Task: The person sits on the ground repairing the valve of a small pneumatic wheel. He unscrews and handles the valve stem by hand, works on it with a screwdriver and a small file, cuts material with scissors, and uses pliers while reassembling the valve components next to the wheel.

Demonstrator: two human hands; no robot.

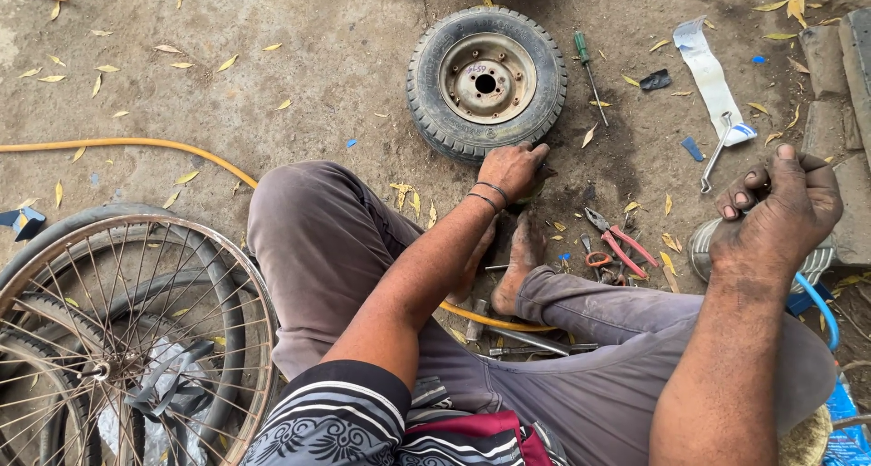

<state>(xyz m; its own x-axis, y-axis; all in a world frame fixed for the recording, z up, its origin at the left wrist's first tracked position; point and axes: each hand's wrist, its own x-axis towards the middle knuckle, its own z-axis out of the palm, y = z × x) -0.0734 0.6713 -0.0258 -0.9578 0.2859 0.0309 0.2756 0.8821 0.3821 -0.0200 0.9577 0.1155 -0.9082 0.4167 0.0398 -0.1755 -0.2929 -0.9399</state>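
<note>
Sitting on the dirt, you had your left hand [513,170] at centre frame, fingers curled together and resting on the ground against the lower edge of the wheel [486,81], which lay flat at top centre. Your right hand [777,214] was raised at right of frame, fingers pinched around something too small to make out. It looked like the step of readying the wheel for work, with the hand steadying it. Pliers [620,242] lay just right of your feet, a screwdriver [589,74] just beside the wheel's right side, a bent lever [716,152] further right. A yellow hose [136,146] ran in from the left; bicycle rims [127,334] filled the lower left. A next move, I judge, would call for a tool in your right hand.
</note>
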